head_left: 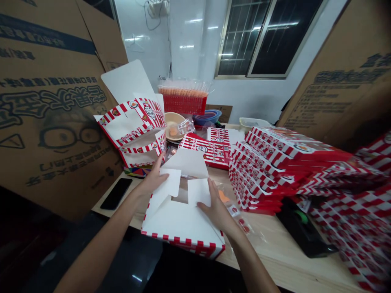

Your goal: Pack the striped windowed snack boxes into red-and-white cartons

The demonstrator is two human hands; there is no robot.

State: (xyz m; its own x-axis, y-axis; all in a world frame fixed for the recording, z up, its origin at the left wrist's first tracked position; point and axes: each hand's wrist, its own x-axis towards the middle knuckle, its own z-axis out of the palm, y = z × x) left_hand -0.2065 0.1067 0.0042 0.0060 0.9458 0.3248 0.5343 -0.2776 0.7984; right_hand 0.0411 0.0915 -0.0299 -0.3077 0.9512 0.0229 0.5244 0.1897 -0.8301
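Observation:
A white cardboard box (183, 219) with a red-and-white striped edge lies at the table's front, its inner side showing. Two side flaps are folded inward over a gap, and a wider flap (189, 160) stands up at the far end. My left hand (154, 177) holds the left side of the box, thumb on the left flap (170, 183) and fingers outside. On the opposite side, my right hand (215, 207) grips the box with its thumb at the right flap (200, 192). The fingers of both hands are partly hidden behind the cardboard.
Several striped boxes (137, 130) stand open at the left, above a black phone (116, 193). Stacks of flat boxes (262, 167) and a tape dispenser (305, 230) occupy the right. Behind are a beige bowl (172, 118) and blue basins (209, 118). Large cartons (51, 101) flank the table.

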